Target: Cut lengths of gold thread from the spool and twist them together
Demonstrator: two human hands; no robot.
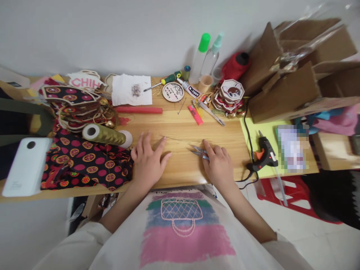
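Pale wall [107, 37] stands behind the wooden desk [180, 170]. Mid-desk lies a thin dark thread [182, 139]. At eight o'clock from it, the left hand [149, 161] is spread wide; at four, the right hand [219, 163] curls round small snips [199, 151], index fingertip by the thread. A glue gun [266, 152] lies at three o'clock.

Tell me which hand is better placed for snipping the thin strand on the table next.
Likely the right hand: the small scissors extend from beneath it, pointing leftward; the left hand lies palm-down with no tool visible.
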